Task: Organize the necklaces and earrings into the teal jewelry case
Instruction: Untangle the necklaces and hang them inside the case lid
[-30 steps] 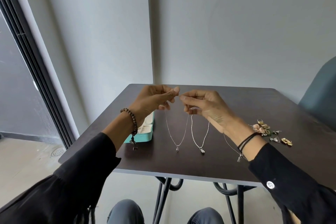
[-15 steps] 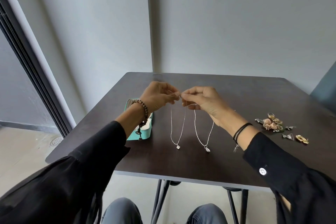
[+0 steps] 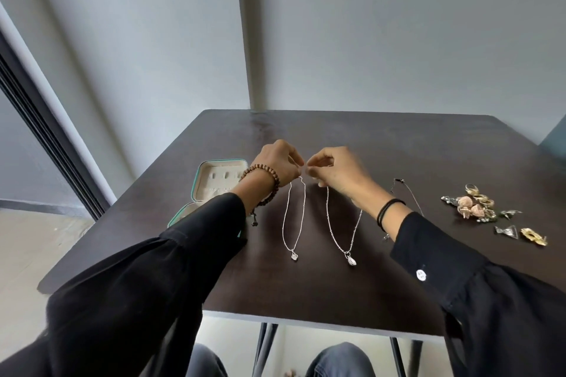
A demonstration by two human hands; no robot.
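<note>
The open teal jewelry case (image 3: 204, 173) with a cream lining sits at the table's left, its near half hidden by my left sleeve. Two silver necklaces lie stretched toward me: one with a small pendant (image 3: 294, 256), the other a beaded chain with a pendant (image 3: 351, 261). My left hand (image 3: 280, 164) and my right hand (image 3: 335, 170) meet fingertip to fingertip just above the table and pinch the top ends of the left necklace. A dark necklace (image 3: 409, 196) lies right of my right wrist. A pile of earrings (image 3: 473, 208) sits at the right.
Loose earrings lie near the pile: a silver triangle (image 3: 507, 231), a gold one (image 3: 534, 236), a small silver one (image 3: 511, 214). The dark table (image 3: 382, 144) stands in a wall corner. A chair edge (image 3: 556, 141) shows at far right. My knees are under the front edge.
Both hands have sunk closer to the tabletop while still pinching the chain's top. More of the open case now shows behind my left wrist.
</note>
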